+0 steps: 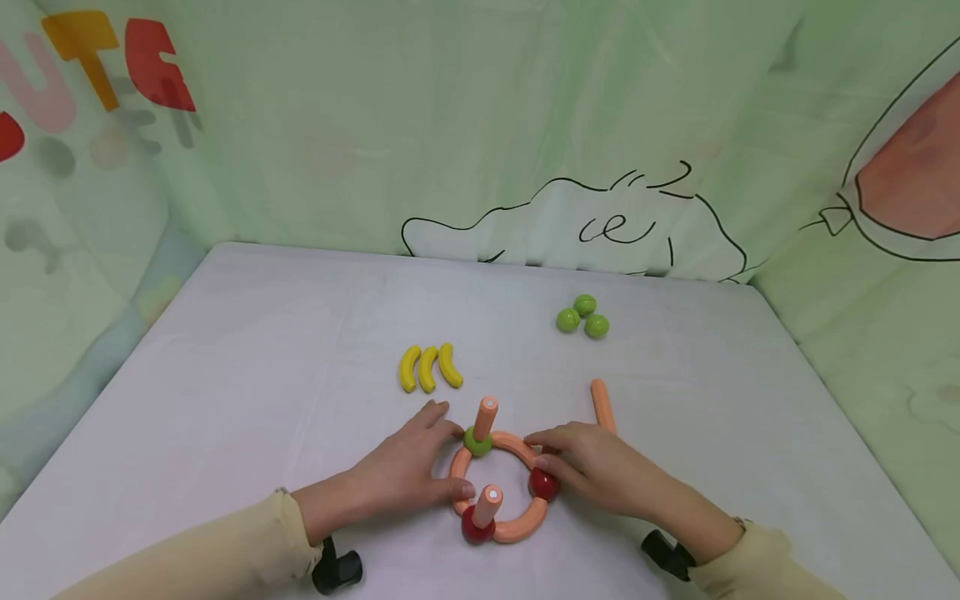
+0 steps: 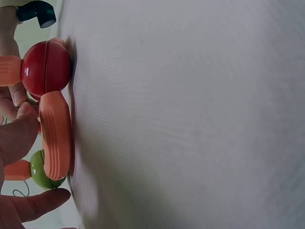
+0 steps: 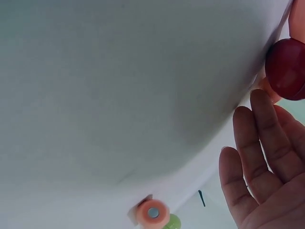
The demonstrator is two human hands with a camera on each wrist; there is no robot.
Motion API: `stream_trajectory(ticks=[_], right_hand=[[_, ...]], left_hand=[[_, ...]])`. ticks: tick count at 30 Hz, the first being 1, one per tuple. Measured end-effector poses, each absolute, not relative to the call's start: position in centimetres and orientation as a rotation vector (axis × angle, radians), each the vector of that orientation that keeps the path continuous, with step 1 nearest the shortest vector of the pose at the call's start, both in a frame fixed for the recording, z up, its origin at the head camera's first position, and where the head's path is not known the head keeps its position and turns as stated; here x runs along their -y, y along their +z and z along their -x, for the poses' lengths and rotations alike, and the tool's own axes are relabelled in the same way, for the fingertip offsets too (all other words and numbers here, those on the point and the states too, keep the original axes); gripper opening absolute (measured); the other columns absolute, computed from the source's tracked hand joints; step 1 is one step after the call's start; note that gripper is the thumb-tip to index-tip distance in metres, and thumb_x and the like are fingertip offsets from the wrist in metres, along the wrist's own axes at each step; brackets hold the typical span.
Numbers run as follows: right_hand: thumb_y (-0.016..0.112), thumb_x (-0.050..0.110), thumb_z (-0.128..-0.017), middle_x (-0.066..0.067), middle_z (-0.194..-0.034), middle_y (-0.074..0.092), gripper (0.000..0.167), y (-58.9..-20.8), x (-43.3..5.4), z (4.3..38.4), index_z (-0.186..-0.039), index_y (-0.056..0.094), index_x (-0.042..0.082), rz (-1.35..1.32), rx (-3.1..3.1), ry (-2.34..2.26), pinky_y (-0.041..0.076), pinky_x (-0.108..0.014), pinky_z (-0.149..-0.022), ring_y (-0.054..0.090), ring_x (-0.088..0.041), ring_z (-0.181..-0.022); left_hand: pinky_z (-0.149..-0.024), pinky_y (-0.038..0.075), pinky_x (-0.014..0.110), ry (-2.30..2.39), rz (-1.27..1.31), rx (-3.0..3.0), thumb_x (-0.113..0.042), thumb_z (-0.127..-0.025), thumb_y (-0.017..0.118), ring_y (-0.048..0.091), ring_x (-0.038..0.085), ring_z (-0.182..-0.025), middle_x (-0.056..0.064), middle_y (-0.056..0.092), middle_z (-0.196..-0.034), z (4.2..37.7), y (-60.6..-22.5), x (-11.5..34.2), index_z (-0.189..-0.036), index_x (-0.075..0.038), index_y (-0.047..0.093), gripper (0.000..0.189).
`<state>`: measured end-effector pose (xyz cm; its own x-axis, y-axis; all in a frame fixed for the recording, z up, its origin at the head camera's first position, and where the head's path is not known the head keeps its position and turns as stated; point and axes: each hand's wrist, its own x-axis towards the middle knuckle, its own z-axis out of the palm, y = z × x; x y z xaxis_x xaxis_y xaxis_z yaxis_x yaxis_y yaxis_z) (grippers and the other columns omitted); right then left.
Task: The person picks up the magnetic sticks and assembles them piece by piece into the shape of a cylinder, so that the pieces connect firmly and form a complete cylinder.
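In the head view a ring of curved orange sticks [image 1: 522,525] lies on the table, joined by a green ball [image 1: 477,442] and two red balls, one at the front [image 1: 477,527] and one at the right [image 1: 543,484]. Straight orange sticks stand upright on the green ball and the front red ball. My left hand [image 1: 405,462] spans the ring's left side with spread fingers, the thumb over the left curved stick [image 2: 57,136] and the index finger by the green ball. At the right red ball, my right hand [image 1: 600,467] touches the ring with thumb and index finger, other fingers extended.
Beyond the ring lie several small pieces: three yellow banana-shaped ones [image 1: 427,369] and three green balls [image 1: 585,317]. A straight orange stick [image 1: 602,404] sits just past my right hand, partly hidden. Printed fabric walls [image 1: 480,125] border the white table [image 1: 262,350].
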<state>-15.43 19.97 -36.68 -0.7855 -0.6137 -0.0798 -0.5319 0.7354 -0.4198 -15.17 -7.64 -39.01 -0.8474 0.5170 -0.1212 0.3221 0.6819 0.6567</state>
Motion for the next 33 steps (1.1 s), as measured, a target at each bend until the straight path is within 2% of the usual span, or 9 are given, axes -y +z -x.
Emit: stream_trajectory(ticks=[6, 14, 21, 33], right_hand=[[0.067, 0.021, -0.099, 0.005, -0.103, 0.074, 0.028, -36.8, -19.8, 15.3, -0.122, 0.072, 0.007, 0.906, -2.729, -0.546, 0.060, -0.034, -0.083, 0.067, -0.011, -0.095], [0.073, 0.019, -0.095, 0.004, -0.099, 0.074, 0.021, -36.6, -19.6, 15.7, -0.113, 0.075, 0.008, 0.910, -2.742, -0.539, 0.061, -0.033, -0.082, 0.067, -0.009, -0.089], [0.072, 0.014, -0.094, 0.008, -0.084, 0.069, 0.024, -36.7, -18.9, 16.7, -0.116, 0.074, 0.004, 0.852, -2.696, -0.622, 0.051, -0.020, -0.066, 0.055, -0.001, -0.074], [0.074, 0.016, -0.093, 0.010, -0.075, 0.062, 0.021, -37.4, -18.4, 16.9, -0.111, 0.075, 0.005, 0.701, -2.740, -0.660, 0.045, -0.018, -0.059, 0.049, -0.001, -0.066]], left_hand=[[-0.118, 0.039, 0.056, 0.918, -0.681, -2.607, -0.031, -0.084, 0.084, 0.035, 0.043, -0.150, 0.029, 0.036, -0.158, 15.0, -38.8, 7.4, -0.129, 0.001, 0.061, 0.060], [-0.117, 0.039, 0.059, 0.940, -0.693, -2.607, -0.024, -0.084, 0.084, 0.033, 0.047, -0.150, 0.030, 0.039, -0.155, 15.1, -38.7, 7.3, -0.129, -0.001, 0.063, 0.055], [-0.117, 0.037, 0.062, 0.950, -0.672, -2.597, -0.022, -0.088, 0.081, 0.029, 0.048, -0.152, 0.029, 0.039, -0.156, 15.5, -38.9, 7.2, -0.126, -0.007, 0.067, 0.044], [-0.116, 0.040, 0.058, 1.014, -0.697, -2.664, -0.013, -0.090, 0.077, 0.041, 0.044, -0.146, 0.026, 0.050, -0.148, 16.2, -39.3, 7.3, -0.117, -0.003, 0.071, 0.029]])
